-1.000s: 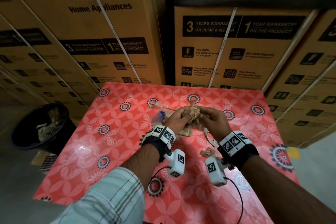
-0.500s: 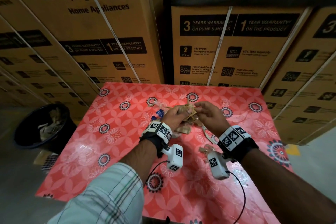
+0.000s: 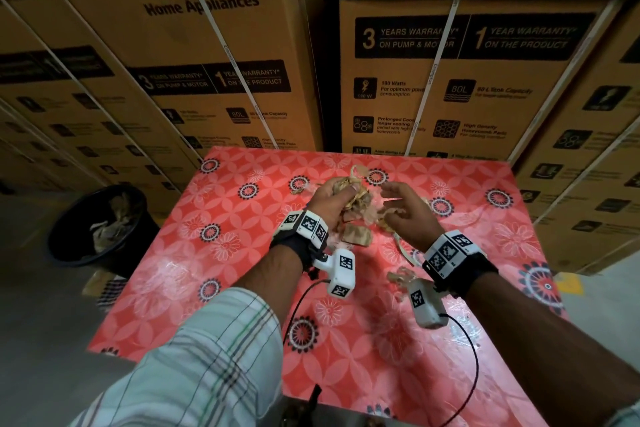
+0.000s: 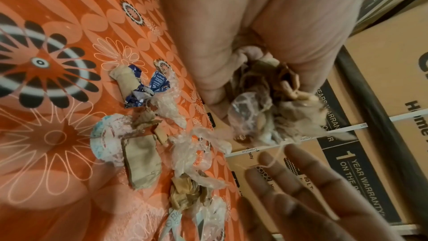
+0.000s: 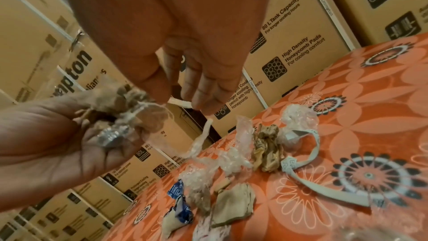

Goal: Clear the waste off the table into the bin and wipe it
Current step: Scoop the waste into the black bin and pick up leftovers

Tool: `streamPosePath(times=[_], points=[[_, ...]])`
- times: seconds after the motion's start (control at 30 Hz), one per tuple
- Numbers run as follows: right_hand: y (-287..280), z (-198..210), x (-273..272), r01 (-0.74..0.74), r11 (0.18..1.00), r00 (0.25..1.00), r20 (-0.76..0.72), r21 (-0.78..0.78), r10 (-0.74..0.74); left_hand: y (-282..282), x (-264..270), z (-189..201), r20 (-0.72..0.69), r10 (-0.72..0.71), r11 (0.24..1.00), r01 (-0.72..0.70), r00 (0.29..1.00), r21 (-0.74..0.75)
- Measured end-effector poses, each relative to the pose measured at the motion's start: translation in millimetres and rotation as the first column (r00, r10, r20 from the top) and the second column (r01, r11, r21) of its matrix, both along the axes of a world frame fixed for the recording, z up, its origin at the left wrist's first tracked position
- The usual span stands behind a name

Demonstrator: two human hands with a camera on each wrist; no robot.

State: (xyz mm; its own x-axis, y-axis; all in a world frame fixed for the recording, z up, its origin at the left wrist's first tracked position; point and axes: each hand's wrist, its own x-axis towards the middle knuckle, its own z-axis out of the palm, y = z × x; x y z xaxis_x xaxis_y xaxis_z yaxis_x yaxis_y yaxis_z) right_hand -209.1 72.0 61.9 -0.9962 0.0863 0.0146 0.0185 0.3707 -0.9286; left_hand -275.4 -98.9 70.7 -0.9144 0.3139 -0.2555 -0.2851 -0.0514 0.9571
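Observation:
My left hand point(image 3: 329, 204) is raised over the far middle of the red flowered table point(image 3: 214, 291) and grips a wad of waste point(image 3: 356, 196) made of brown paper, clear plastic and string. The left wrist view shows the wad point(image 4: 266, 109) bunched in the curled fingers. My right hand point(image 3: 401, 208) hovers just right of the wad with fingers spread, holding nothing; a thin thread trails across one of its fingers point(image 4: 275, 162). More waste lies on the table below: a blue wrapper point(image 4: 150, 87), a brown paper piece point(image 4: 141, 164), clear plastic point(image 5: 234, 160) and a white strap point(image 5: 308, 162).
A black bin point(image 3: 100, 225) with some waste inside stands on the floor off the table's left side. Stacked cardboard appliance boxes point(image 3: 450, 87) wall off the far edge and both far sides. A crumpled plastic scrap point(image 3: 401, 279) lies near my right wrist.
My right hand has let go of the wad and drawn back to the right with its fingers spread. My left hand keeps the wad and has lifted it slightly.

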Motion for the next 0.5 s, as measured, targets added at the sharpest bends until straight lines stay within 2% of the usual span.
streamPosePath(times=[0.1,0.23,0.33,0.4,0.43,0.5], points=[[-3.8,-3.1,-1.3,-0.129,0.985,0.979,0.146,-0.111,0.144,4.1,1.8,1.7,0.076,-0.006,0.997,0.001,0.997,0.075],[-14.2,-9.6,-7.0,-0.153,0.969,0.972,0.149,-0.196,0.184,9.3,3.5,8.4,0.122,-0.005,0.993,-0.009,0.993,0.117],[-12.3,-19.9,-12.8,-0.131,0.991,0.977,0.177,0.040,0.122,11.1,2.5,13.1,0.121,-0.022,0.991,0.006,0.992,0.131],[-9.1,-29.4,-14.6,-0.145,0.970,0.981,0.156,0.195,0.115,10.6,2.3,16.5,0.117,-0.028,0.991,0.012,0.993,0.135],[-8.4,-35.1,-16.0,-0.143,0.966,0.984,0.134,0.215,0.116,9.6,2.1,17.3,0.114,-0.024,0.991,0.009,0.993,0.132],[-9.6,-31.8,-12.1,-0.133,0.978,0.989,0.092,0.161,0.119,8.6,1.6,18.3,0.094,-0.005,0.992,-0.007,0.996,0.125]])
